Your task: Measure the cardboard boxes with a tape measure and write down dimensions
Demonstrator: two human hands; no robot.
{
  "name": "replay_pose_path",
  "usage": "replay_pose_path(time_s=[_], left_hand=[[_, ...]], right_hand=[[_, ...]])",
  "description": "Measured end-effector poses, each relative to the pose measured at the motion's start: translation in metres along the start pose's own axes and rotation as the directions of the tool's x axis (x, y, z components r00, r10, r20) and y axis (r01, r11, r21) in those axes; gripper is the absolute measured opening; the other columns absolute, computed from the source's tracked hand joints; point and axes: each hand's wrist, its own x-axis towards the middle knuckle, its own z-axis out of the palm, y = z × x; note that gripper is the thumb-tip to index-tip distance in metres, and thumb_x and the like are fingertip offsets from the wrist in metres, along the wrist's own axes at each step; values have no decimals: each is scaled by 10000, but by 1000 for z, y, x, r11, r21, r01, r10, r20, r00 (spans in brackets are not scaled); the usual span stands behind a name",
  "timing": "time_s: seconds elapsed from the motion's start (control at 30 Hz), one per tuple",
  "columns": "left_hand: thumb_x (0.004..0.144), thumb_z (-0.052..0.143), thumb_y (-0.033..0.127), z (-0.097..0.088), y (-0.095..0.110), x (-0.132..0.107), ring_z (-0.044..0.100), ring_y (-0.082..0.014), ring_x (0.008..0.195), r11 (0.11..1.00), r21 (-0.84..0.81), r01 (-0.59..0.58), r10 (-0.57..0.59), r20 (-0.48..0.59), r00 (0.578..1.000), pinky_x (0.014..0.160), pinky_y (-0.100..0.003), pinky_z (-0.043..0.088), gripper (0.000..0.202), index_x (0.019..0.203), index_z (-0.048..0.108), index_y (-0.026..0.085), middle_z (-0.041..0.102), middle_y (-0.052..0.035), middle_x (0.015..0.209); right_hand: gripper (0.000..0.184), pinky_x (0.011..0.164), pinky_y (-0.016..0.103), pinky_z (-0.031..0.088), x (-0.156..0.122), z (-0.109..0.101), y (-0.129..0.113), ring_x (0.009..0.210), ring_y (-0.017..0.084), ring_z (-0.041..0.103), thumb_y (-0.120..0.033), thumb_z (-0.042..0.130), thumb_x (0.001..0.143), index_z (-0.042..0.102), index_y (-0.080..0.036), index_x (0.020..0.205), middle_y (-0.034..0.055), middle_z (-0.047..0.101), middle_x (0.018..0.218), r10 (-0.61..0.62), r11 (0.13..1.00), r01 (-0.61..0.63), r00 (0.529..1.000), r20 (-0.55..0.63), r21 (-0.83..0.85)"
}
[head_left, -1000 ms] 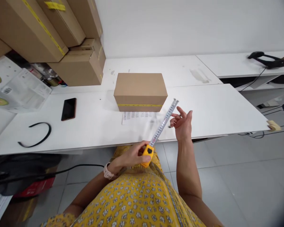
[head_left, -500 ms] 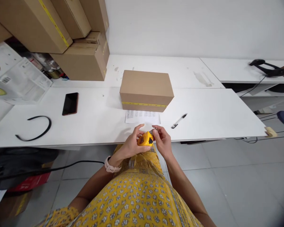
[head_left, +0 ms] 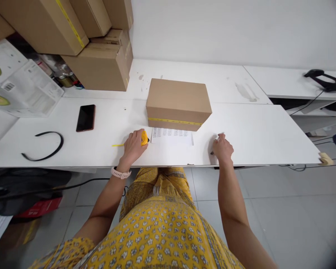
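Over a smooth white tabletop, near a matte, oblong cardboard box, your left hand is curled around the rounded yellow-and-black tape measure just left of frame centre, while your right hand, fingers bent, partly covers a pen, grip indeterminable.

White table — carton, paper, phone.

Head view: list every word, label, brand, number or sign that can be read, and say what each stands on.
No text is readable.
Sheet: printed rows, too small.
Box: marks on its yellow strip, too small.
White carton: barcode and print, too blurred.
Tape measure: nothing legible.
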Motion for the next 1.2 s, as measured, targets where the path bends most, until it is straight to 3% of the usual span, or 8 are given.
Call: replay_pose_path(time_s=[0.13,0.27,0.33,0.53,0.63,0.73,0.9,1.2], left_hand=[[872,597,240,22,14,-6,337,-377,1516,966,41,-257,258,-33,966,1240,-613,237,605,1451,455,132,464,-207,1568],[961,531,434,52,35,-23,248,-328,1572,891,-2,-455,450,148,881,1276,-547,186,663,1513,391,94,374,-208,1640],[968,513,510,62,42,-31,221,-331,1580,889,1,-458,449,197,871,1279,-541,162,740,1549,348,82,331,-220,1658],[962,534,542,73,64,-47,246,-339,1572,881,10,-473,458,227,859,1287,-548,94,803,1573,330,62,320,-225,1660],[931,596,519,77,73,-55,278,-366,1555,865,-1,-503,489,233,841,1276,-567,137,835,1571,327,55,340,-236,1649],[927,619,451,79,78,-58,297,-364,1548,860,21,-509,493,215,843,1269,-563,179,805,1572,323,72,348,-235,1646],[920,636,322,77,84,-56,336,-356,1531,874,88,-477,448,229,864,1259,-558,231,723,1550,369,90,331,-222,1658],[923,660,286,75,86,-57,341,-345,1529,876,133,-464,422,257,870,1270,-524,237,719,1540,389,38,370,-236,1634]], right_hand=[[369,856,478,532,-15,-10,7,846,277,696,-377,540,862,692,-146,1106,135,742,861,42,892,-22,999,-35,451],[385,871,471,575,-54,-36,2,861,248,743,-422,640,779,687,-191,1083,89,774,911,-63,379,13,998,11,925],[380,866,460,582,-77,-43,-9,869,240,747,-405,742,725,683,-230,1058,66,779,921,-138,290,45,990,-4,956],[484,601,316,501,-107,-12,-66,503,137,532,-703,543,894,536,-253,718,-42,518,521,-274,312,73,961,16,947],[564,700,334,533,-100,16,-87,646,167,640,-771,420,923,649,-256,930,-11,614,639,-423,260,-43,893,153,965],[518,847,359,542,-89,36,-94,887,205,701,-706,655,832,690,-246,1067,34,724,871,-519,334,-100,811,272,937],[439,714,310,504,-80,54,-96,733,158,595,-641,720,800,619,-214,805,9,656,766,-425,492,37,882,202,870],[329,664,285,451,-79,65,-103,665,134,538,-525,709,829,578,-223,834,-24,599,732,-446,515,108,881,158,850]])
